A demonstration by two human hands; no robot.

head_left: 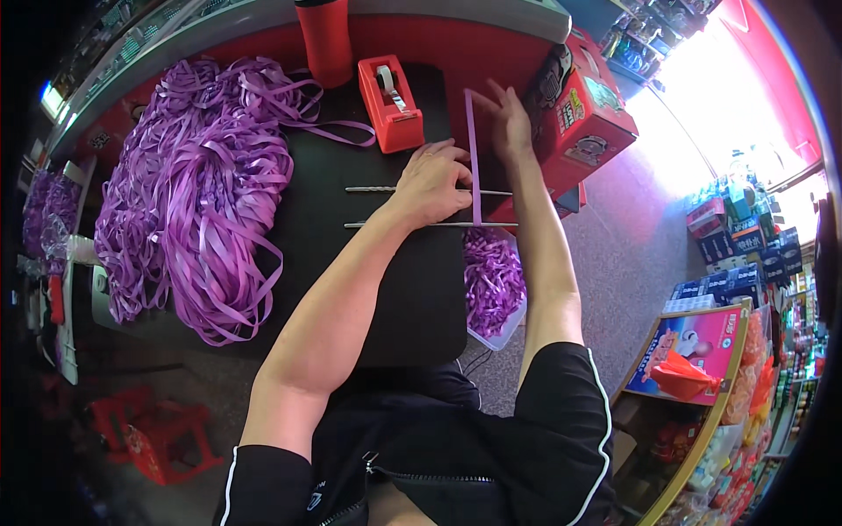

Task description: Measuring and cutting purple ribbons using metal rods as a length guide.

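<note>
In the head view, one black table (386,289) serves as the landmark. Two thin metal rods (377,189) lie across its far right part, parallel and a little apart, their right ends jutting past the table's right edge. One purple ribbon strip (474,149) runs across both rods, stretched away from the person.

The left hand (431,182) rests on the rods near the table's right edge, fingers curled down and pinching the ribbon strip where it crosses them. The right hand (509,123) is beyond the table's far right corner, fingers spread, its fingertips holding the strip's far end up.

One large heap of purple ribbon (193,184) covers the table's left side. One red tape dispenser (390,101) stands at the far edge, with one red cylinder (324,39) just left of it. One clear tray of finished purple ribbon (493,285) sits below the table's right edge. One red printed box (588,114) stands right of the table.
</note>
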